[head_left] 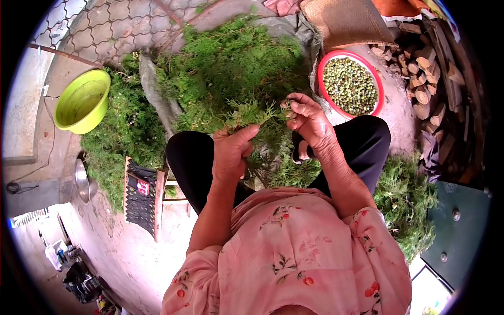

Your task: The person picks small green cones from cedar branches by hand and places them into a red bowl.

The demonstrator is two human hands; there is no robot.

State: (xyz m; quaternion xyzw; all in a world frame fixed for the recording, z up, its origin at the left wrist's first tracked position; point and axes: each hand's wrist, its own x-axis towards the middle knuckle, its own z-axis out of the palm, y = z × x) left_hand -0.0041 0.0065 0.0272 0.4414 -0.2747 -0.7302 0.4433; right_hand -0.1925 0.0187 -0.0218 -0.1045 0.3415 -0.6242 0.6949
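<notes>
Green sprig of feathery foliage lies across the gap between the person's two hands, above the lap and in front of the knees. The left hand clamps it between thumb and bent fingers. The right hand is apart from the left, thumb and fingertips drawn close together at the sprig's right end; whether they pinch it, I cannot tell. Beyond the hands, a large heap of cut greenery lies on a grey sheet. To the right stands a red-rimmed basin full of small green-and-brown pieces, near stacked firewood. To the left are a lime-green tub, a metal bowl tilted on its side, and a stool with a dark woven seat, bearing a small red-and-white object.
</notes>
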